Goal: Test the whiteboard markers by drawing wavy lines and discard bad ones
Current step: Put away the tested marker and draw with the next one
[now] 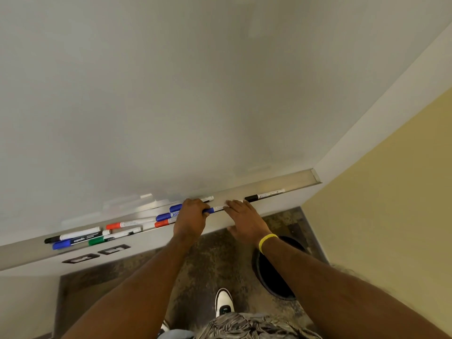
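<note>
On the aluminium whiteboard tray (300,178): slim white plastic marker with blue cap (216,209). The left hand (190,217) wraps the cap end; right hand (244,216) lies flat, fingers straight on the barrel. Light, stiff, smooth, probably slippery: pinch barrel mid-length, pull cap straight.

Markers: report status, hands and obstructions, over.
Left hand grips blue-capped marker over tray. Right hand flat on its barrel. No lines on whiteboard; bin below, nothing blocking.
</note>
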Available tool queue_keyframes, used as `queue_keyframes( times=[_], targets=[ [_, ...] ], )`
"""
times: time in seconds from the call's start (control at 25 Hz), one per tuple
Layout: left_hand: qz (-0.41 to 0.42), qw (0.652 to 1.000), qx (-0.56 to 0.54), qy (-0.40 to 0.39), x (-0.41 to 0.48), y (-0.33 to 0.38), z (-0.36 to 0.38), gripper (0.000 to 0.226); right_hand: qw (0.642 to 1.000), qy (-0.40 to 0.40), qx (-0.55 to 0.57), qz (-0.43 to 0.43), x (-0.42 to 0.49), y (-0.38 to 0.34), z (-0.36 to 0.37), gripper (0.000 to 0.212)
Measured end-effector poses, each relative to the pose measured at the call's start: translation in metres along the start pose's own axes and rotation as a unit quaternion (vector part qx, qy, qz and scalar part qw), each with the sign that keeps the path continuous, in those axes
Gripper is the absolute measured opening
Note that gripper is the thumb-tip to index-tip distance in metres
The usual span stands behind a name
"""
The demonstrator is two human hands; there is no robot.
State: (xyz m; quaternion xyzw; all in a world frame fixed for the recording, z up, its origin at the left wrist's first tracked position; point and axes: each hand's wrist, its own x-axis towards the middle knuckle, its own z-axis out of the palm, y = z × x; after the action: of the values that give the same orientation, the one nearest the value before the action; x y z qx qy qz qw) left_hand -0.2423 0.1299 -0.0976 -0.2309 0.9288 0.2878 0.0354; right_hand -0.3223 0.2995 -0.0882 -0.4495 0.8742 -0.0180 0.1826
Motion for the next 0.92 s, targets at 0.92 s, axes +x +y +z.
queue_keyframes(
  times=[0.92],
  targets=[
    [0.041, 0.996, 0.074, 0.019, -0.029, -0.067, -0.035, 0.029, 1.0, 0.012, 0.019, -0.004, 0.016, -0.028, -0.011, 0.062]
  ],
)
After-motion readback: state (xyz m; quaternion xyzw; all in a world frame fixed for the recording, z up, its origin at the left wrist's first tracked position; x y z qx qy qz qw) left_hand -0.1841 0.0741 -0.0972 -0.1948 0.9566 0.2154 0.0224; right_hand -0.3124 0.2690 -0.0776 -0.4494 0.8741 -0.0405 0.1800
